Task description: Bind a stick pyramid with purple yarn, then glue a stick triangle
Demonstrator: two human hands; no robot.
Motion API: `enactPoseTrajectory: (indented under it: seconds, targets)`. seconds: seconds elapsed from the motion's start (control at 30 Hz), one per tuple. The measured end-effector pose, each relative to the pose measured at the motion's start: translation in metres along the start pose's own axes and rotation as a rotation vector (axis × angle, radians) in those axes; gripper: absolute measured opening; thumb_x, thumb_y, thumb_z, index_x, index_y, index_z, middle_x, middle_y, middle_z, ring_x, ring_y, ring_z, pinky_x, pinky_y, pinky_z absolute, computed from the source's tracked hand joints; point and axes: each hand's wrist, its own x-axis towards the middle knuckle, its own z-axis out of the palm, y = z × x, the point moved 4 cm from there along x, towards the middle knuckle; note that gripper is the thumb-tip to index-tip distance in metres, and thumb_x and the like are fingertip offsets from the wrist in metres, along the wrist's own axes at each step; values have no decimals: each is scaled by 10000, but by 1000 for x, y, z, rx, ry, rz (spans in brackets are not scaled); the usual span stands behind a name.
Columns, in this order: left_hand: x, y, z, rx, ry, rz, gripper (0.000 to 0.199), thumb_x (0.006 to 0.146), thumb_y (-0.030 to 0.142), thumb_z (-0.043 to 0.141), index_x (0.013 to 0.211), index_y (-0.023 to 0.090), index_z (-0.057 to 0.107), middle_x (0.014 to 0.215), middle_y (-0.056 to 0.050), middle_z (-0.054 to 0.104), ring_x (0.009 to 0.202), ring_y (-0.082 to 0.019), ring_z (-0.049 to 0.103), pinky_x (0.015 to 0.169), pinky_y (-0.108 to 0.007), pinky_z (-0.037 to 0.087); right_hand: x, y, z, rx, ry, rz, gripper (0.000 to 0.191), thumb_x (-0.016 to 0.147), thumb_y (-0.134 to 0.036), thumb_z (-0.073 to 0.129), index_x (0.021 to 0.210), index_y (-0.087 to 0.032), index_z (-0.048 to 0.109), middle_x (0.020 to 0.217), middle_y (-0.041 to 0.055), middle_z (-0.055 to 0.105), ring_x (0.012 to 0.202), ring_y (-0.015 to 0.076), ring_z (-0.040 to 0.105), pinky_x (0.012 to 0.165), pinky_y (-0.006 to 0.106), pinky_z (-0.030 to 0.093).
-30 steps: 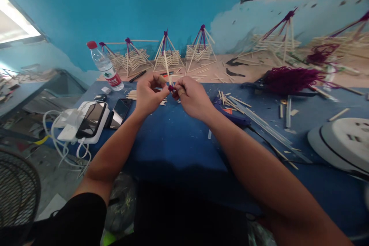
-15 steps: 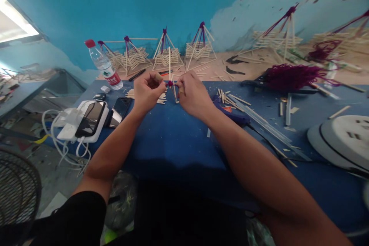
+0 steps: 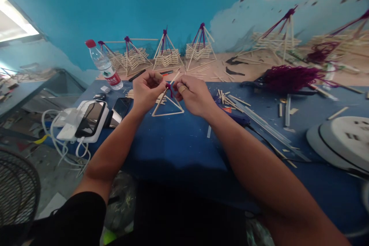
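My left hand (image 3: pixel 147 90) pinches the top corner of a small frame of thin wooden sticks (image 3: pixel 168 114), where purple yarn (image 3: pixel 169 88) is wound. The frame's triangle opens toward me over the blue table, and one stick points up and away behind the yarn. Just right of the knot, my right hand (image 3: pixel 193 93) is closed, thumb against the curled fingers; whatever it pinches is too small to make out. Cut sticks (image 3: pixel 161 100) lie partly hidden behind my left hand.
Finished stick structures with purple tops (image 3: pixel 198 48) line the wall. A water bottle (image 3: pixel 105 65), phones (image 3: pixel 90 119) and a power strip (image 3: pixel 96 132) stand left. On the right are a glue gun (image 3: pixel 236 117), glue sticks (image 3: pixel 259 123), a purple yarn heap (image 3: pixel 294 78) and a round white device (image 3: pixel 346 138).
The stick frame has turned and tilted, so its triangle now shows below the knot. My right hand has moved slightly away from the yarn; my left hand keeps its place.
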Motion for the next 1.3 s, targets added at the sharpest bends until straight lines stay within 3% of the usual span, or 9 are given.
enactPoseTrajectory:
  seconds: [0.23, 0.6, 0.73, 0.97, 1.13, 1.3]
  targets:
    - [-1, 2, 3, 38, -47, -6, 172, 709, 104, 794, 776, 177, 654, 727, 39, 688, 668, -80, 665, 670, -205, 580, -7, -11, 3, -282, 3, -100, 181, 910, -361, 725, 859, -208, 642, 865, 75, 715, 798, 214, 607, 772, 362, 422]
    - [-1, -5, 3, 94, -58, 48, 209, 771, 58, 780, 795, 185, 616, 740, 45, 662, 678, -79, 662, 667, -205, 560, -10, -11, 4, -391, 64, -140, 174, 974, -226, 582, 937, -185, 747, 996, 125, 780, 882, 247, 660, 775, 376, 416]
    - [1, -9, 4, -53, -100, 63, 347, 835, 86, 821, 808, 214, 499, 814, 42, 655, 751, -82, 678, 748, -230, 595, -11, -14, 2, -379, 98, -164, 164, 949, -215, 573, 895, -180, 723, 955, 123, 770, 851, 240, 647, 751, 373, 399]
    - [0, -8, 11, -311, -184, 28, 672, 818, 413, 983, 801, 235, 335, 847, 45, 650, 860, -134, 778, 880, -302, 629, -6, -14, -3, -269, 124, -84, 108, 876, -167, 630, 783, -200, 675, 800, 54, 707, 761, 190, 570, 748, 358, 380]
    - [0, -8, 12, -389, -162, -9, 688, 786, 340, 1001, 785, 233, 322, 851, 47, 685, 746, -111, 760, 788, -283, 628, -1, -2, -6, 36, 65, 183, 90, 842, -204, 719, 753, -190, 718, 686, 6, 637, 654, 144, 498, 657, 329, 355]
    - [1, -12, 8, -352, -111, -52, 683, 794, 252, 973, 770, 233, 290, 828, 53, 672, 694, -89, 732, 719, -263, 616, 0, 6, -4, 250, 16, 266, 62, 788, -243, 748, 774, -183, 756, 671, 0, 631, 642, 130, 470, 624, 316, 344]
